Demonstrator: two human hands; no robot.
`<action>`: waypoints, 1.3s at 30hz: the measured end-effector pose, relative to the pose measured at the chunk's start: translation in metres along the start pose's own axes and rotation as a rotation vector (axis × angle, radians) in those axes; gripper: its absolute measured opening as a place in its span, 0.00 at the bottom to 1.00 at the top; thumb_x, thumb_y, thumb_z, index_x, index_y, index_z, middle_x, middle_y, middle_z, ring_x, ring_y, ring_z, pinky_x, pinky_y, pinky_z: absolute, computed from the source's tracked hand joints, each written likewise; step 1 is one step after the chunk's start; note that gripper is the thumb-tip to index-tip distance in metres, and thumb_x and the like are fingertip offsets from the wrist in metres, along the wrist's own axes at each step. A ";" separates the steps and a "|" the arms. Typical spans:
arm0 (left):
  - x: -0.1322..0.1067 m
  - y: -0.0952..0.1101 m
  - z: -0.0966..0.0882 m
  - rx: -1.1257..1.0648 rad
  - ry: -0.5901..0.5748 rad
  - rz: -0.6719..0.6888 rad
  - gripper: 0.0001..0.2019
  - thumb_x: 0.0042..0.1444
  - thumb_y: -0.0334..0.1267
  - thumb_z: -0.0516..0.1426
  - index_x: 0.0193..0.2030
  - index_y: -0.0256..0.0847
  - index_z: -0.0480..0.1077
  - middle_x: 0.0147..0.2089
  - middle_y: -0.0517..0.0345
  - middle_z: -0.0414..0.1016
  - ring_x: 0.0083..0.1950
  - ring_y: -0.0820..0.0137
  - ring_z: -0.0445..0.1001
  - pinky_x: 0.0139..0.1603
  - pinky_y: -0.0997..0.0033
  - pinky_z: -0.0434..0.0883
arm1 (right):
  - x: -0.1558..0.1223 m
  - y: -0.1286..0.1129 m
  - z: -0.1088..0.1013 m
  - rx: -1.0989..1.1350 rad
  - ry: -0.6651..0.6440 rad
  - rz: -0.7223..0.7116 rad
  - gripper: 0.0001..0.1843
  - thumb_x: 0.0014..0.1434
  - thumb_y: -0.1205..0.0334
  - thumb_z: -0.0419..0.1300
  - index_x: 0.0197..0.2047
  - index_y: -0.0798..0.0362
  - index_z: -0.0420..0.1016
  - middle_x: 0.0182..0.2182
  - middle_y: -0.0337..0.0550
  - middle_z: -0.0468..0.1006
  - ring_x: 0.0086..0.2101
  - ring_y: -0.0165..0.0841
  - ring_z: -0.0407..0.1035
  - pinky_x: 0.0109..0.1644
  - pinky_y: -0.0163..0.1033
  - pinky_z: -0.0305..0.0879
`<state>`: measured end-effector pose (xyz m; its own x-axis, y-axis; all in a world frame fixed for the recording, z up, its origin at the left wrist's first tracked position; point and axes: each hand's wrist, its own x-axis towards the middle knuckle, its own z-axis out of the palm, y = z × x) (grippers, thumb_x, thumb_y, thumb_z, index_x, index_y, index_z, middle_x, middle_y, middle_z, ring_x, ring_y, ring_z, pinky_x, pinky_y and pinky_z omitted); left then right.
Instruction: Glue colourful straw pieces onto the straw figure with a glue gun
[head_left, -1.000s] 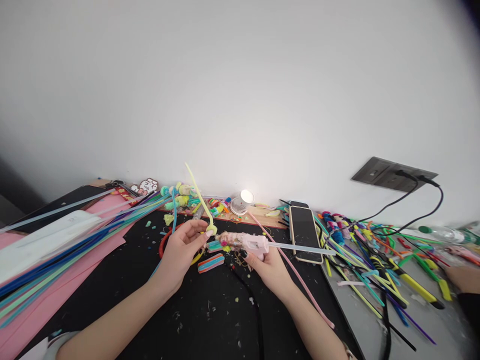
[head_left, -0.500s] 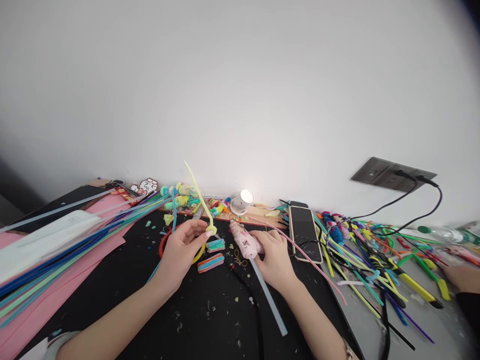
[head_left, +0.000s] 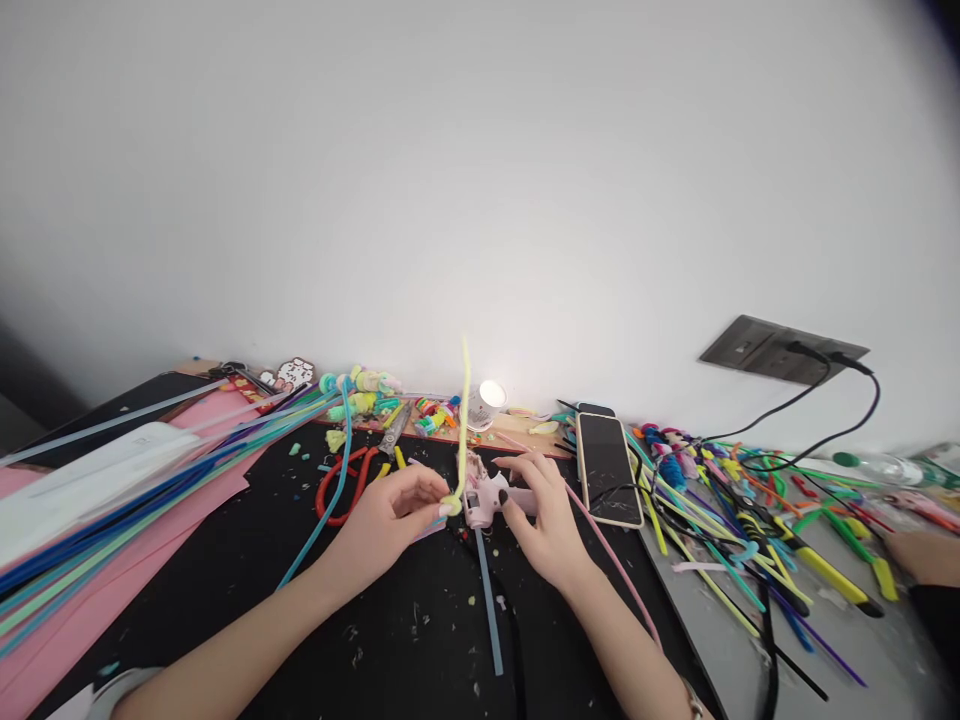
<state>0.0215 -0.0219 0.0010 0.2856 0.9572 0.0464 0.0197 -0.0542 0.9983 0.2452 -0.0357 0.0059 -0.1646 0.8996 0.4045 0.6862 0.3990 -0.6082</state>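
Note:
My left hand pinches the coiled lower end of a pale yellow pipe cleaner between thumb and fingertips. Its long free end stands upright. Just right of it, a pink hot glue gun lies on the black mat, a translucent glue stick jutting from its back toward me. My right hand is spread beside the gun, fingers apart over its handle and thumb close to its body. Red-handled scissors rest left of my left hand. The small striped pieces beneath that hand are mostly hidden.
A phone lies right of the gun, and a lit white cup-shaped object stands by the wall. Pipe cleaners cover pink paper at left. More pipe cleaners, yellow-handled pliers and cables crowd the right, near another person's hand.
My left hand has moved right with the pipe cleaner, which now points straight up. The glue gun has been turned and laid down, and my right hand's fingers have loosened from it.

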 end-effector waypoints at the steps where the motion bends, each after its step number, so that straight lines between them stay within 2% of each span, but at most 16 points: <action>1: -0.001 0.000 0.001 0.017 -0.054 -0.003 0.04 0.53 0.39 0.64 0.33 0.44 0.74 0.35 0.57 0.78 0.39 0.63 0.79 0.45 0.64 0.76 | 0.000 -0.003 -0.001 0.092 -0.001 -0.022 0.17 0.60 0.61 0.56 0.51 0.52 0.76 0.40 0.46 0.74 0.43 0.42 0.67 0.51 0.49 0.62; 4: -0.006 0.003 0.004 0.106 -0.188 -0.002 0.02 0.54 0.38 0.63 0.32 0.44 0.76 0.34 0.58 0.79 0.38 0.63 0.78 0.43 0.66 0.75 | -0.001 -0.011 0.001 0.345 -0.059 0.003 0.15 0.61 0.54 0.60 0.48 0.51 0.77 0.32 0.41 0.73 0.34 0.37 0.67 0.40 0.41 0.65; 6: -0.007 0.005 0.006 0.172 -0.221 0.011 0.02 0.54 0.37 0.63 0.31 0.44 0.77 0.33 0.58 0.79 0.37 0.64 0.78 0.42 0.66 0.74 | -0.002 -0.014 0.003 0.465 -0.071 0.067 0.12 0.60 0.54 0.62 0.44 0.51 0.78 0.30 0.39 0.73 0.31 0.34 0.66 0.37 0.39 0.64; 8: -0.008 0.005 0.007 0.184 -0.216 0.012 0.02 0.54 0.37 0.63 0.31 0.45 0.77 0.33 0.58 0.80 0.37 0.63 0.78 0.42 0.66 0.74 | -0.003 -0.017 0.005 0.524 -0.044 0.121 0.10 0.61 0.54 0.62 0.36 0.52 0.77 0.26 0.38 0.72 0.28 0.33 0.64 0.35 0.38 0.63; 10: -0.006 0.005 0.006 0.135 -0.184 -0.006 0.01 0.52 0.37 0.63 0.30 0.44 0.77 0.33 0.57 0.81 0.37 0.62 0.79 0.42 0.65 0.75 | -0.002 -0.018 0.006 0.549 0.002 0.147 0.13 0.61 0.52 0.62 0.29 0.52 0.75 0.23 0.37 0.70 0.26 0.32 0.63 0.32 0.37 0.62; 14: -0.002 0.001 0.003 -0.011 -0.080 -0.046 0.04 0.49 0.37 0.66 0.31 0.43 0.76 0.33 0.56 0.82 0.38 0.62 0.81 0.44 0.63 0.77 | 0.000 -0.021 0.004 0.578 0.101 0.153 0.14 0.59 0.52 0.64 0.27 0.52 0.74 0.22 0.38 0.71 0.24 0.31 0.63 0.29 0.36 0.61; 19: 0.001 0.004 -0.001 -0.084 -0.001 -0.101 0.09 0.44 0.39 0.69 0.31 0.43 0.75 0.33 0.56 0.82 0.38 0.62 0.82 0.44 0.63 0.77 | 0.000 -0.022 0.003 0.556 0.127 0.160 0.14 0.57 0.53 0.65 0.25 0.52 0.73 0.22 0.37 0.70 0.24 0.30 0.62 0.28 0.35 0.59; 24: 0.001 0.009 0.000 -0.133 0.062 -0.162 0.11 0.43 0.41 0.70 0.31 0.43 0.74 0.32 0.56 0.82 0.37 0.62 0.81 0.45 0.61 0.77 | -0.003 -0.022 0.004 0.509 0.106 0.116 0.16 0.61 0.54 0.62 0.24 0.52 0.71 0.21 0.37 0.68 0.24 0.30 0.60 0.28 0.35 0.57; 32: 0.002 0.000 -0.002 -0.302 0.107 -0.211 0.14 0.43 0.40 0.72 0.34 0.41 0.74 0.33 0.59 0.81 0.36 0.69 0.79 0.42 0.69 0.76 | -0.005 -0.024 0.003 0.255 0.080 -0.119 0.14 0.62 0.64 0.56 0.24 0.49 0.65 0.21 0.36 0.68 0.23 0.31 0.62 0.29 0.36 0.57; 39: 0.001 0.002 -0.001 -0.374 0.130 -0.230 0.16 0.43 0.41 0.73 0.33 0.41 0.72 0.32 0.60 0.80 0.36 0.68 0.80 0.44 0.67 0.77 | -0.008 -0.026 0.005 0.114 0.022 -0.235 0.12 0.61 0.70 0.54 0.27 0.48 0.63 0.22 0.35 0.68 0.24 0.30 0.62 0.30 0.35 0.57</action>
<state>0.0209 -0.0211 0.0033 0.1910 0.9615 -0.1975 -0.2854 0.2469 0.9261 0.2246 -0.0524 0.0148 -0.2941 0.7763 0.5575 0.5463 0.6152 -0.5684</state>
